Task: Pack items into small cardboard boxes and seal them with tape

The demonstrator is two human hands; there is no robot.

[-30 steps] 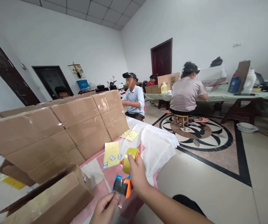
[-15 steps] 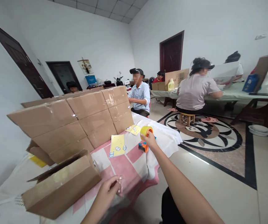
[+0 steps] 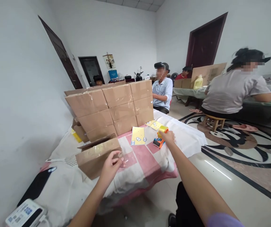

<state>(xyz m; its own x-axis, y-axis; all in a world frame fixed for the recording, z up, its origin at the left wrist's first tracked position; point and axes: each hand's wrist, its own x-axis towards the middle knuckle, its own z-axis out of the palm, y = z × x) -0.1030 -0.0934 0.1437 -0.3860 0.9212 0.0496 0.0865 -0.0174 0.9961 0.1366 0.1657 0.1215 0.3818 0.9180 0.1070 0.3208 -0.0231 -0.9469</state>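
My right hand (image 3: 169,137) grips a tape dispenser (image 3: 158,142) by its yellow roll, at the right part of the table. The dispenser's orange and blue frame is low over the cloth; whether it touches the cloth I cannot tell. My left hand (image 3: 111,164) is closed, with its fingertips pinching a crumpled bit of clear tape (image 3: 124,161). Just behind that hand lies a cardboard box (image 3: 95,159) with a raised flap and shiny tape along its upper edge. Between the hands and the stacked boxes, a yellow printed sheet (image 3: 138,136) lies flat.
Stacked taped cartons (image 3: 122,108) form a wall across the table's far side. A white power device (image 3: 25,214) with a cable sits at the lower left. One person (image 3: 163,88) sits beyond the cartons; another (image 3: 234,85) sits on a stool (image 3: 213,121) to the right.
The camera view has turned left, so the room sits further right and the white device has come into view. Both hands keep their holds; the left is now closer to the box's end.
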